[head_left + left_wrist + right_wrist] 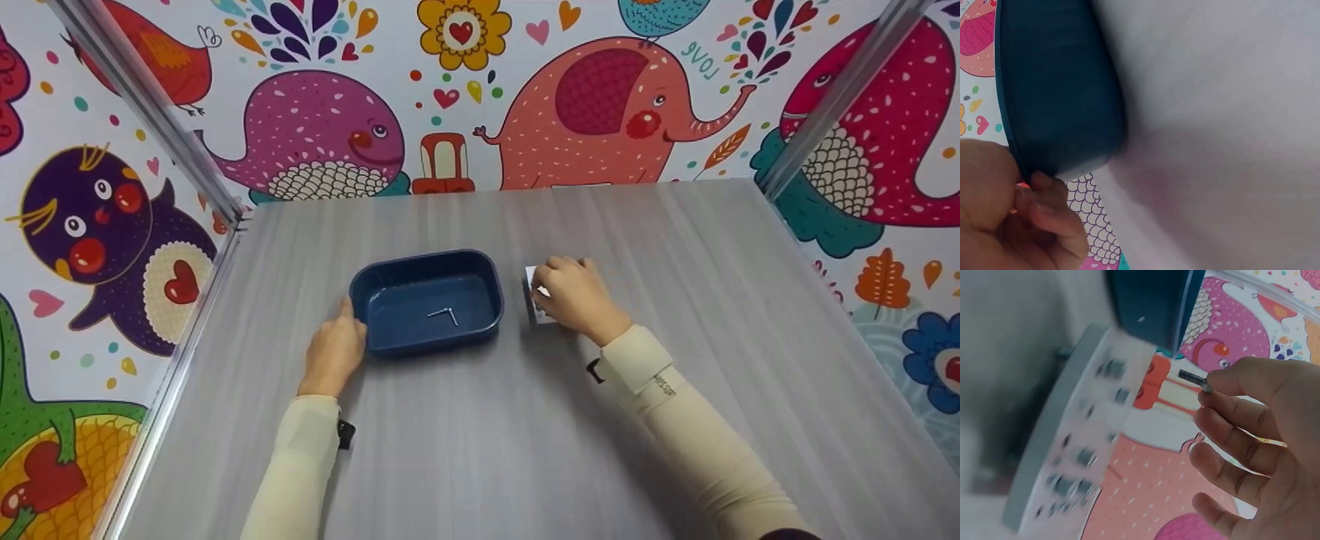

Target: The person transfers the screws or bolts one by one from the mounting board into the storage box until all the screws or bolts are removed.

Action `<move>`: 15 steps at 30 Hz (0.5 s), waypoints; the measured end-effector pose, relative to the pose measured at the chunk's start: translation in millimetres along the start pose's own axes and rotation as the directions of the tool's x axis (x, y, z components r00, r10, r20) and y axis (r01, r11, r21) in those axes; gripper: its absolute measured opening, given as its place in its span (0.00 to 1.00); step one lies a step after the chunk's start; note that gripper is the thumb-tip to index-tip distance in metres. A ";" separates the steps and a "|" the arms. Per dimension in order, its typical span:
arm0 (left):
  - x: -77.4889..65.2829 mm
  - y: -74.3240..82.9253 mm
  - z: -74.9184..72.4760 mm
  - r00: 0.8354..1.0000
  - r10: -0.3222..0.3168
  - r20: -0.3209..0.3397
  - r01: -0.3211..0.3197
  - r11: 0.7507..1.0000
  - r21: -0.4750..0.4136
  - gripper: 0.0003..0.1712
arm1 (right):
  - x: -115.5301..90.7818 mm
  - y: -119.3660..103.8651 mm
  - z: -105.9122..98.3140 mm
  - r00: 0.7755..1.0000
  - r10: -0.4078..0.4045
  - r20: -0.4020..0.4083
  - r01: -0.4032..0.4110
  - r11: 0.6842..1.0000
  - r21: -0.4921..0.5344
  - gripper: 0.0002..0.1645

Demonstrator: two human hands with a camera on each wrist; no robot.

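Taking the middle of the basin in the head view as your clock centre, nearest you come your pale sleeves, the left one [292,472] at seven o'clock and the right one [712,450] at four, both reaching over a grey table [465,457]. At eight o'clock your left hand [334,352] has the end of the dark blue basin [405,300], its rim pinched between the thumb and bent fingers. On the basin floor, toward four o'clock, lies a thin, shiny L-shaped metal piece [451,313]. Straight across at three o'clock, your right hand [576,296] pinches a small threaded bolt [1192,378] between thumb and forefinger, nearly closed on it, while your other fingers bend loosely apart; in the right wrist view the threaded end points to ten o'clock. That hand is over a pale block [1086,433], which sits just beside the basin without touching it; metal pieces [1085,457] stand out from its face, too blurred to identify. Beyond the table's far edge is the printed wall, with a purple whale [322,127] at eleven o'clock and a coral elephant [592,142] between one and two.
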State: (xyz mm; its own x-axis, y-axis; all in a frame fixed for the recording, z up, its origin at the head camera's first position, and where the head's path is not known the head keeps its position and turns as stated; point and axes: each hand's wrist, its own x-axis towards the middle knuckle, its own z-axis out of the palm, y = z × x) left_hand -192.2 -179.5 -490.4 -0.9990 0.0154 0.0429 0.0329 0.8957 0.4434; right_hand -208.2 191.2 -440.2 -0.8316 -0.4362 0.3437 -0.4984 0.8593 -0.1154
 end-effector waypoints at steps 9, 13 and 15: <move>1.2 -0.9 0.9 1.000 0.001 -0.006 -0.001 1.000 0.002 0.31 | 20.3 -31.9 6.6 0.997 -0.071 0.025 0.070 0.997 0.042 0.04; 1.4 -1.0 1.4 1.000 0.000 -0.009 0.000 1.000 -0.001 0.31 | 23.1 -38.8 8.8 0.996 -0.072 0.056 0.069 0.997 0.040 0.06; 1.7 -1.2 1.8 1.000 0.002 -0.013 -0.002 1.000 -0.004 0.31 | 23.3 -40.3 9.3 0.995 -0.069 0.065 0.066 0.997 0.039 0.06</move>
State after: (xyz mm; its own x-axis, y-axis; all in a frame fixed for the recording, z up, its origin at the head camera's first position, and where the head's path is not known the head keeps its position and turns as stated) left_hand -194.0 -179.8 -492.5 -0.9984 0.0109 0.0557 0.0348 0.8937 0.4473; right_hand -209.8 143.9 -436.2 -0.8096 -0.5108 0.2892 -0.5616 0.8174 -0.1286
